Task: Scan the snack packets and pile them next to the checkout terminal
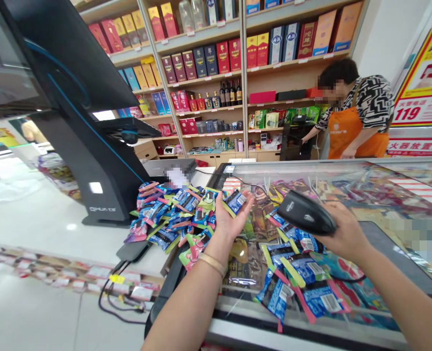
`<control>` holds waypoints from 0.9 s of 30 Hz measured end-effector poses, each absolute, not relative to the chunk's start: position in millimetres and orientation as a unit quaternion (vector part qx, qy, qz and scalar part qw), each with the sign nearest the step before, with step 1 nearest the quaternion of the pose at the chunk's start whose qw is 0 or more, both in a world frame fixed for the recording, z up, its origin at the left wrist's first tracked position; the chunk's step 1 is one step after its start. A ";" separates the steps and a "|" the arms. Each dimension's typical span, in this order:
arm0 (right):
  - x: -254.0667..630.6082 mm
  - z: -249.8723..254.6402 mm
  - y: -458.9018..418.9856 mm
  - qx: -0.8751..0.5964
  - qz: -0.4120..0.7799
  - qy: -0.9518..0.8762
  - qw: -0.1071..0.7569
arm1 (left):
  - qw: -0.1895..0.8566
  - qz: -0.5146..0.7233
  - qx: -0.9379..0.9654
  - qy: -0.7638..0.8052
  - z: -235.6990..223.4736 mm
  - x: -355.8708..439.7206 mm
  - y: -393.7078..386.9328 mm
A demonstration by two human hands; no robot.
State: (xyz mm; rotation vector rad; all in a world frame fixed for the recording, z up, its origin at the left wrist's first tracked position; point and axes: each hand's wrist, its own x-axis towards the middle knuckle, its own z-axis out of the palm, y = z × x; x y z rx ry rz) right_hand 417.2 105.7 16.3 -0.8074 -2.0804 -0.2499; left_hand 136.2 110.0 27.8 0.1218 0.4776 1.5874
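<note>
On the palm of my left hand (pixel 227 219) rests a small blue snack packet (pixel 236 201), its barcode facing up, with the fingers curled beside it. My right hand (pixel 347 231) grips a black handheld barcode scanner (pixel 305 212), whose head points left toward that packet. Under and left of my left hand lies a heap of similar blue, pink and green packets (pixel 164 209). A second, looser group of packets (pixel 309 273) is spread below the scanner on the glass counter (pixel 237 302), several with barcodes up.
A black checkout terminal (pixel 87 126) stands on the white counter (pixel 40 204) at left. A flat dark pad (pixel 394 256) lies right of my right hand. Shelves of boxes and bottles (pixel 201 58) line the back. A person in an orange apron (pixel 356 131) stands behind the display counter.
</note>
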 end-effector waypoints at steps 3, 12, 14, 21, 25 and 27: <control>410.6 15.6 100.8 -0.329 -0.089 -0.855 0.392 | 0.672 0.707 0.064 0.212 26.9 136.2 111.1; 402.2 18.8 99.6 -0.353 -0.050 -0.865 0.352 | 0.645 0.721 0.103 0.231 27.2 140.2 111.3; 401.8 18.0 99.8 -0.358 -0.044 -0.862 0.355 | 0.647 0.719 0.124 0.223 25.2 140.5 111.0; 401.4 17.8 99.6 -0.360 -0.035 -0.860 0.359 | 0.638 0.720 0.147 0.233 22.0 140.8 111.3; 402.8 16.4 100.4 -0.364 -0.034 -0.858 0.361 | 0.635 0.721 0.150 0.234 21.3 140.9 112.3; 403.7 15.4 101.1 -0.370 -0.031 -0.858 0.355 | 0.636 0.720 0.149 0.234 20.8 140.6 112.9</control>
